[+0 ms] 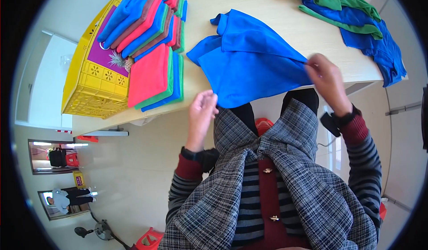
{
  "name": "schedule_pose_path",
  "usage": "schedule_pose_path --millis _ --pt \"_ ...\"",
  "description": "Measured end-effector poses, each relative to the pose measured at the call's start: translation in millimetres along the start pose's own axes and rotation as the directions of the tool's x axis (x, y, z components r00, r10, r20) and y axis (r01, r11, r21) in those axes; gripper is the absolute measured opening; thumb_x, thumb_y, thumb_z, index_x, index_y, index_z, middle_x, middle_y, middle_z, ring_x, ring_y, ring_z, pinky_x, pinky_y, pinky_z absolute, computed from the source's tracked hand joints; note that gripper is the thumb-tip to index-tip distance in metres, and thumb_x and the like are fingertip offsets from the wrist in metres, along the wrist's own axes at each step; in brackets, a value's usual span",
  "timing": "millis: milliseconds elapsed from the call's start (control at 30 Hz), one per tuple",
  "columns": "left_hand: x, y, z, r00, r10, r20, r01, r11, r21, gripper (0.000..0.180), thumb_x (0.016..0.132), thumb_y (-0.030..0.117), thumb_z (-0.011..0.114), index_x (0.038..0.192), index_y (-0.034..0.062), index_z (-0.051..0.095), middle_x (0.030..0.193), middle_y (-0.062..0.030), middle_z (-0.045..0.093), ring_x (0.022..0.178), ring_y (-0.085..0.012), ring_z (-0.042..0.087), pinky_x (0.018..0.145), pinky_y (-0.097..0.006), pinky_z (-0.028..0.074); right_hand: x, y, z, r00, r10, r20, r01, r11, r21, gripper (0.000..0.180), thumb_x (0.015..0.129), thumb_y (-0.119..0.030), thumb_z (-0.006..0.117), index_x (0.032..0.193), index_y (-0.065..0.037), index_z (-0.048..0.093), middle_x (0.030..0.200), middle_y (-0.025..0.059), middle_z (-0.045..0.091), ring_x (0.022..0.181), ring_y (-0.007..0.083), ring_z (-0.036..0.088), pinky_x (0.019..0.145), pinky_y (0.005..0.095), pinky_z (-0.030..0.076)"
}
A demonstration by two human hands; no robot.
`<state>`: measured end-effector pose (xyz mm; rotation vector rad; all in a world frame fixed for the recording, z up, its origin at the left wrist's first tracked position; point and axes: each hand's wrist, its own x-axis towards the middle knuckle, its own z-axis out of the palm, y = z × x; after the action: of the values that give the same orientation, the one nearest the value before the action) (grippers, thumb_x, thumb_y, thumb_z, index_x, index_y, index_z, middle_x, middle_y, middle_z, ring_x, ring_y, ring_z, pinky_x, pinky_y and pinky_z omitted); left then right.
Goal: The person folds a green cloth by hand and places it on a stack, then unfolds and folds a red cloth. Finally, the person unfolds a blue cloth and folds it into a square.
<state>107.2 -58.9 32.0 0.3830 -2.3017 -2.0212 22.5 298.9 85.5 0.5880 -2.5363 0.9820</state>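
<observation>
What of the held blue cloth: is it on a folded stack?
No, the blue cloth lies beside the folded stacks, pinched in the right hand.

On the pale flat table (203,11) there are a blue fabric cloth (249,67), stacks of folded multicoloured cloths (149,76), a yellow plastic crate (100,91), and a loose pile of blue and green cloths (347,11).

Right fingers (314,70) cover the pinched corner of the blue cloth (254,58); cloth underside out of sight. Left fingers (207,100): exact contact unclear. Folded stack (149,77) and loose heap (343,16) both cut by top edge. Low red object (264,125) mostly covered, kind unclear. Red stool (149,239) cropped below. Distant person (62,200) too small for detail.
</observation>
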Motion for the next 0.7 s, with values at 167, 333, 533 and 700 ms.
schedule_pose_path --millis 167,333,533,700 --pt "-16 -62 22 0.997 0.0 0.072 0.001 1.0 -0.013 0.027 0.094 0.02 0.073 0.113 0.0024 0.064 0.09 -0.0018 0.067 0.07 -0.0054 0.058 0.064 -0.022 0.048 73 -56 87 0.927 -0.353 0.125 0.366 0.924 -0.108 0.023 0.085 -0.013 0.071 0.104 -0.004 0.06 0.098 0.0137 0.062 0.094 0.0319 0.064 0.077 0.0427 0.053" --pt "-17 -78 43 0.999 0.034 0.022 -0.029 0.98 -0.196 0.021 0.096 0.015 0.07 0.11 0.0005 0.065 0.086 -0.0013 0.067 0.075 -0.007 0.062 0.069 -0.023 0.051 117 -68 160 0.933 -0.26 0.249 0.326 0.903 -0.279 0.023 0.086 -0.015 0.07 0.104 -0.005 0.06 0.102 0.0137 0.061 0.102 0.0318 0.062 0.084 0.0428 0.053" --pt "-25 -55 40 0.999 -0.025 0.026 0.032 0.945 -0.324 0.017 0.098 0.015 0.068 0.107 0.0009 0.067 0.089 -0.0014 0.069 0.077 -0.0084 0.061 0.074 -0.025 0.05 128 -43 176 0.957 -0.221 0.189 0.273 0.909 -0.314 0.017 0.088 -0.018 0.068 0.099 -0.005 0.065 0.094 0.014 0.067 0.092 0.032 0.067 0.08 0.043 0.054" --pt "-36 -24 24 0.974 0.22 -0.042 -0.224 0.968 -0.115 0.012 0.098 0.01 0.066 0.103 -0.0007 0.066 0.102 -0.0069 0.069 0.083 -0.0097 0.061 0.074 -0.024 0.049 133 -39 136 0.991 -0.118 0.062 0.119 0.993 -0.009 0.017 0.09 -0.017 0.066 0.1 -0.003 0.068 0.089 0.0148 0.071 0.081 0.0326 0.069 0.073 0.0418 0.054"
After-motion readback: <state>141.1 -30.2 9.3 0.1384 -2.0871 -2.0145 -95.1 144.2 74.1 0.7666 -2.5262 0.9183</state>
